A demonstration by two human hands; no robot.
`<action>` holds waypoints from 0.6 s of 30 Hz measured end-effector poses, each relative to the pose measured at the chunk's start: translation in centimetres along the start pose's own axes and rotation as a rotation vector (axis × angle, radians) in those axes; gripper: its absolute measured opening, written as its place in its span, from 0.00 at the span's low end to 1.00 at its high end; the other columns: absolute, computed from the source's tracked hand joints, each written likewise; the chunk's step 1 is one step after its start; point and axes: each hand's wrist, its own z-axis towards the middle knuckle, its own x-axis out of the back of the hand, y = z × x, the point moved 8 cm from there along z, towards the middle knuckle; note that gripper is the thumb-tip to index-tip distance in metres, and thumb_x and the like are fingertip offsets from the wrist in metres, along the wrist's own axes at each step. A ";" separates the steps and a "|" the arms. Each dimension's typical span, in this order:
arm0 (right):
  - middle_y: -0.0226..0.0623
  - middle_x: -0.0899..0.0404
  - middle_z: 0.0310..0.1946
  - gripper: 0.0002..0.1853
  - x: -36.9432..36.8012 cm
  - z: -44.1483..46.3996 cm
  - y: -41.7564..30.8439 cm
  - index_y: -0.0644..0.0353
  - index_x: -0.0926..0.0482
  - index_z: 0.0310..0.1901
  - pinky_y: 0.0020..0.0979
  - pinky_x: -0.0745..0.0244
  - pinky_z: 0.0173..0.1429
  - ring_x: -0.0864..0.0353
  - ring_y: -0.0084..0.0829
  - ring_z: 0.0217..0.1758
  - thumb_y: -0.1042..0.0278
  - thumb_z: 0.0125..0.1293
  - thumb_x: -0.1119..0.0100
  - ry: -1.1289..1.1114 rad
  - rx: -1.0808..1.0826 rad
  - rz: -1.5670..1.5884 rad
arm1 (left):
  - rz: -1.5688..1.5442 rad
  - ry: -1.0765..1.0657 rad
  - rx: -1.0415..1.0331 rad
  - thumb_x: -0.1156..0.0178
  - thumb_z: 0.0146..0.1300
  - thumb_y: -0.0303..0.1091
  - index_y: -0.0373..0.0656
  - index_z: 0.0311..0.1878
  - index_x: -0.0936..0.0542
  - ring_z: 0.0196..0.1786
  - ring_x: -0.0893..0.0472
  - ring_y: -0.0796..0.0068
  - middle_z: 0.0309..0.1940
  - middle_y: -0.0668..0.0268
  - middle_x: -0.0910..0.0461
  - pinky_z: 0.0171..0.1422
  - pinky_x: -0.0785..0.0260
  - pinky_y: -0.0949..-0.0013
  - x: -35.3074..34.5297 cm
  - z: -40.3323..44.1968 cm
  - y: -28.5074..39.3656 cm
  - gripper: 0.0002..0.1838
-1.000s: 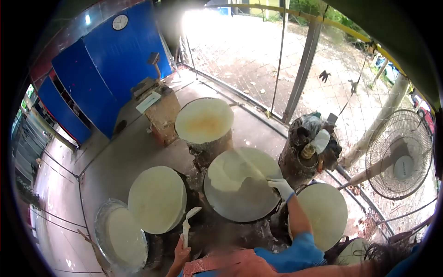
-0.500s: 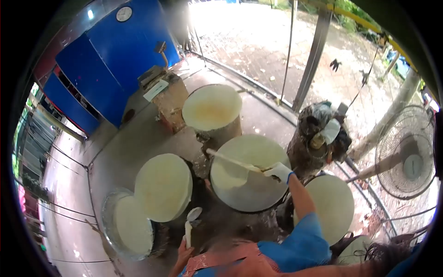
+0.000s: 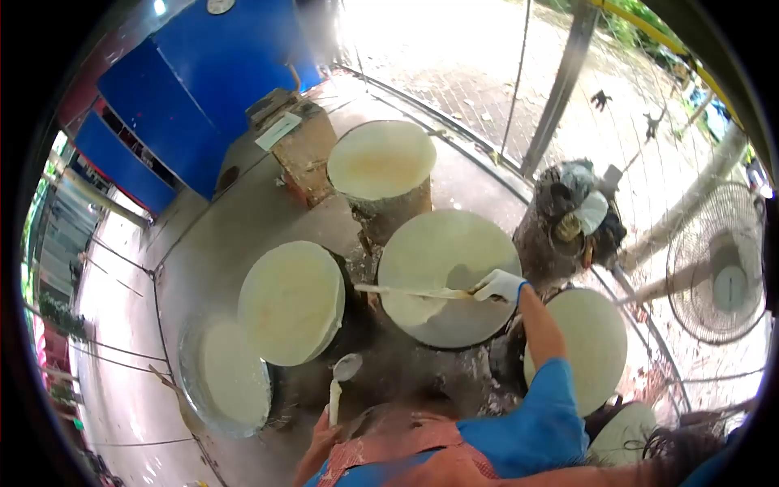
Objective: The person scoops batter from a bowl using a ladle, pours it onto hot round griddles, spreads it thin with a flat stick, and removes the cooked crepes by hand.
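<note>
My right hand (image 3: 498,286), in a white glove, is closed around one end of a long flat wooden spreader (image 3: 410,291). The spreader lies nearly level across the large round griddle (image 3: 466,329), its far end reaching past the left rim. Pale batter (image 3: 446,235) covers the upper part of the griddle, while the lower right shows bare grey. At the bottom, my left hand (image 3: 323,436) grips the pale handle of a ladle (image 3: 347,368). The ladle's round bowl points up, between the griddles. Whether the ladle holds batter, I cannot tell.
Other round pale-topped griddles stand at the left (image 3: 292,304), back (image 3: 381,158) and right (image 3: 580,349). A metal tub (image 3: 188,390) of batter sits at lower left. A cluttered drum (image 3: 540,235), a fan (image 3: 718,264) and a wooden box (image 3: 304,154) stand around.
The spreader has swung from a slant to nearly level, its far end lower towards me. Batter on the large griddle has changed shape. My left hand still holds the ladle; the view has shifted slightly.
</note>
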 end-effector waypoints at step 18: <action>0.41 0.18 0.28 0.15 -33.0 -11.6 5.7 0.49 0.18 0.41 0.37 0.24 0.35 0.19 0.41 0.30 0.51 0.60 0.46 1.084 0.067 -0.661 | -0.014 -0.394 0.315 0.49 0.63 0.25 0.62 0.70 0.49 0.14 0.41 0.83 0.17 0.74 0.40 0.16 0.48 0.76 9.1 -3.0 -0.4 0.35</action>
